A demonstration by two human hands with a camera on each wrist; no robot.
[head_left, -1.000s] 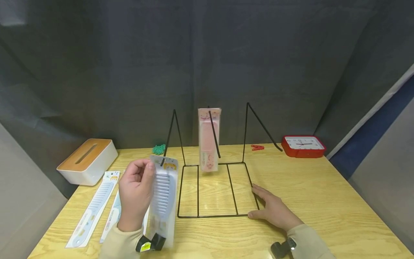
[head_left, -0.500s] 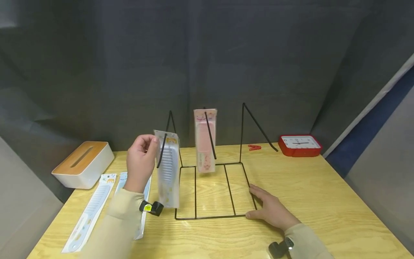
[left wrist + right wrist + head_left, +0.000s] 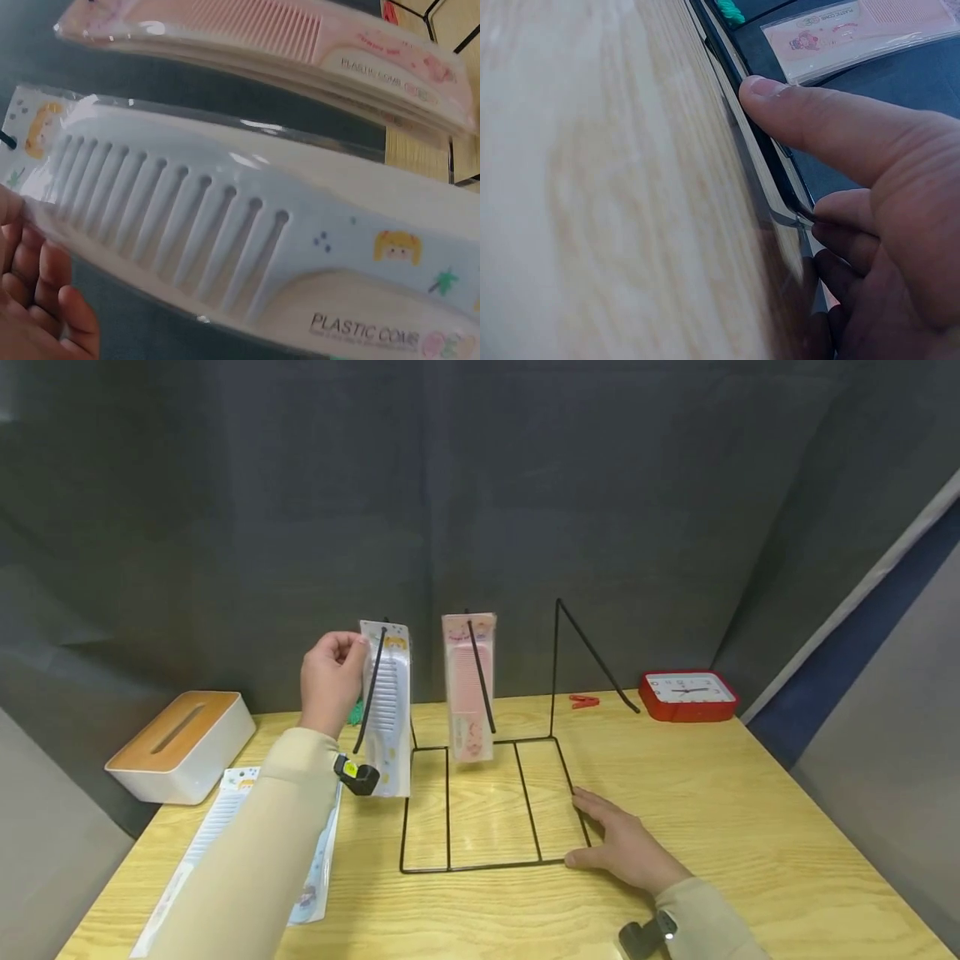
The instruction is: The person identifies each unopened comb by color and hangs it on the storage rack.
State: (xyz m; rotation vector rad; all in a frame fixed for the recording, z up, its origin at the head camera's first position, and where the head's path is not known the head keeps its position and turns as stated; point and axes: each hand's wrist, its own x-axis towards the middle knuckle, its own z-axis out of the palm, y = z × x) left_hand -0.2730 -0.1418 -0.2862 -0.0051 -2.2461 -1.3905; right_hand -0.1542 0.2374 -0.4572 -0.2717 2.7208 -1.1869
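Note:
My left hand (image 3: 332,681) pinches the top left edge of a packaged light blue plastic comb (image 3: 386,727). The left hook of a black wire display rack (image 3: 491,866) passes through the hole in its card, and the pack hangs upright, high up the hook. Closer in, the left wrist view shows the wide-toothed comb (image 3: 172,195) behind clear film, thumb at its card's lower corner. Packaged pink combs (image 3: 468,681) hang on the middle hook. My right hand (image 3: 622,847) rests at the rack's front right corner, thumb and extended fingers touching the base wires (image 3: 761,142).
Several packaged blue combs (image 3: 315,877) lie at the left, partly under the sleeve. A wood-topped tissue box (image 3: 180,752) stands behind them. Green cord (image 3: 355,714) shows behind the rack; a red clip (image 3: 583,702) and a red clock (image 3: 688,697) sit at back right. The right hook (image 3: 592,647) is bare.
My left hand has moved up and away from me, sliding the blue comb pack from the hook's front tip up toward its back. The right hand stays on the rack's corner.

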